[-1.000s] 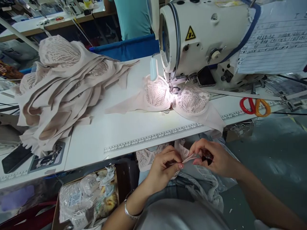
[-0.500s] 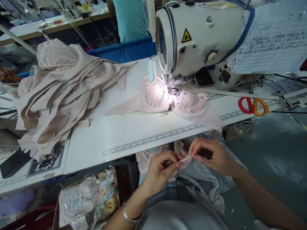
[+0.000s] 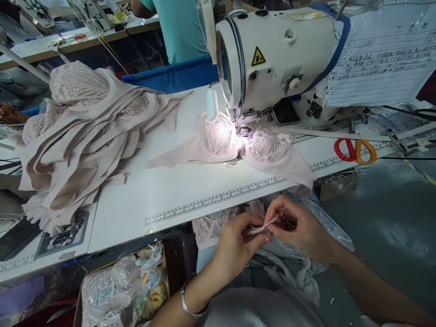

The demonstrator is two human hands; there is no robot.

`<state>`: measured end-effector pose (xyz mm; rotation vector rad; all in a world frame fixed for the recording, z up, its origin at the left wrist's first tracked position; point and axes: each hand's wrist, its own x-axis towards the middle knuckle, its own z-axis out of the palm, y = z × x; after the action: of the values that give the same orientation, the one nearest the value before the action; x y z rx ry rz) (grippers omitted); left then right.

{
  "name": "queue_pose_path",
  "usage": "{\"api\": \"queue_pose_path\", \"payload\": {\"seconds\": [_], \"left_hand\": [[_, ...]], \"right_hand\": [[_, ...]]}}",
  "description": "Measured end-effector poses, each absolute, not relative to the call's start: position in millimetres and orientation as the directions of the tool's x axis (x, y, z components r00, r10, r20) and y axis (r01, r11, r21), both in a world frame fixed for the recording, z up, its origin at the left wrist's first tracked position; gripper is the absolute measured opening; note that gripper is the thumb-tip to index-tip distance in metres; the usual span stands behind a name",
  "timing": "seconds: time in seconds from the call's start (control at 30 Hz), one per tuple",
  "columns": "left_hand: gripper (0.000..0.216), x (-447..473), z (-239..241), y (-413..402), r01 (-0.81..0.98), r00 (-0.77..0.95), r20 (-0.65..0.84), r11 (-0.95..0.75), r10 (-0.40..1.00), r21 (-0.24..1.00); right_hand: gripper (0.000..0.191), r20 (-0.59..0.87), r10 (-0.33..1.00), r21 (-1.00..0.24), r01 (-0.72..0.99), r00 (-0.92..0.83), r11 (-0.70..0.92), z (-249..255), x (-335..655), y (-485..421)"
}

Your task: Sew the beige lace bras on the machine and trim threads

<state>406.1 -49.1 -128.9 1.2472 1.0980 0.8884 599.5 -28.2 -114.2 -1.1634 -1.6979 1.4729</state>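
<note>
White table (image 3: 177,190) with bras, scissors, machine.

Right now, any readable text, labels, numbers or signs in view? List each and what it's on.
No word or number reads clearly.
Warning sign: yellow triangle, black symbol, no words, on the sewing machine.
Paper sheet: handwritten rows, too small.
Table ruler: tick marks, numbers too small.
Yellow label: blurred.

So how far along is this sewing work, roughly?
Looks done: a big pile of bras lies left on the table. In hand: one bra sits under the machine needle, while the left hand and right hand pinch a thin strip at lap level. Left: more lace pieces hang below the table edge; how many is hidden.
</note>
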Motion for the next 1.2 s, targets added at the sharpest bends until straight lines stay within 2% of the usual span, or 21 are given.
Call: {"api": "queue_pose_path", "payload": {"seconds": [0.13,0.23,0.33,0.53,0.67,0.93,1.2], "left_hand": [[0.022,410,-130,-50,0.087,0.209,-0.183,0.168,0.961,0.982],[0.023,409,-128,-49,0.009,0.193,-0.262,0.265,0.946,0.964],[0.028,408,-127,-46,-0.041,0.184,-0.332,0.345,0.925,0.938],[0.031,409,-127,-44,-0.111,0.217,-0.340,0.370,0.915,0.922],[0.030,411,-126,-44,-0.115,0.243,-0.362,0.397,0.900,0.911],[0.027,411,-127,-43,-0.104,0.246,-0.378,0.412,0.892,0.905],[0.030,410,-130,-43,-0.070,0.238,-0.377,0.403,0.895,0.913]], "right_hand": [[0.020,-0.043,0.907,-0.958,0.275,-0.420,0.082,-115,601,-27],[0.036,0.053,0.932,-0.945,0.284,-0.358,0.163,-118,607,-23],[0.049,-0.019,0.925,-0.951,0.292,-0.379,0.100,-123,614,-21],[0.045,-0.187,0.811,-0.941,0.338,-0.554,0.014,-123,617,-19],[0.033,-0.244,0.762,-0.953,0.294,-0.600,-0.073,-120,611,-17],[0.026,-0.210,0.762,-0.969,0.233,-0.613,-0.080,-124,601,-13],[0.029,-0.220,0.777,-0.968,0.230,-0.590,-0.099,-124,600,-16]]}}
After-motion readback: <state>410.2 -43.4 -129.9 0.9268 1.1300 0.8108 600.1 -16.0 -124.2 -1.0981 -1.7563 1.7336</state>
